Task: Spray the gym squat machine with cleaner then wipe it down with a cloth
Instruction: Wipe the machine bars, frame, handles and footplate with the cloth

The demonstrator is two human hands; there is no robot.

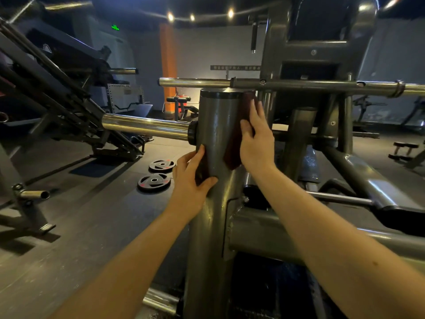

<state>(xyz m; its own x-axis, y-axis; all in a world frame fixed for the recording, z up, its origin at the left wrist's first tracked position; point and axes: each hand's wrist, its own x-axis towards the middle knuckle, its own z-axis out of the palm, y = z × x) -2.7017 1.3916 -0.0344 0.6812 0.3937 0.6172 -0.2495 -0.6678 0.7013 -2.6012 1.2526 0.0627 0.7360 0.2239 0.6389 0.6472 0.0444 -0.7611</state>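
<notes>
Cloth wrapped the squat machine's post; my left hand gripped one end, my right hand pressed the other, fingers straight.

At the centre of the frame, a dark red cloth wrapped behind the squat machine's upright post. The left hand clasped one end against the post's left side. The right hand lay flat on the cloth at right, fingers straight. Two weight plates lay on the floor left of centre.

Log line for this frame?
phase: wipe | left hand grips cloth end on post left side | right hand presses cloth flat on post right side
</notes>
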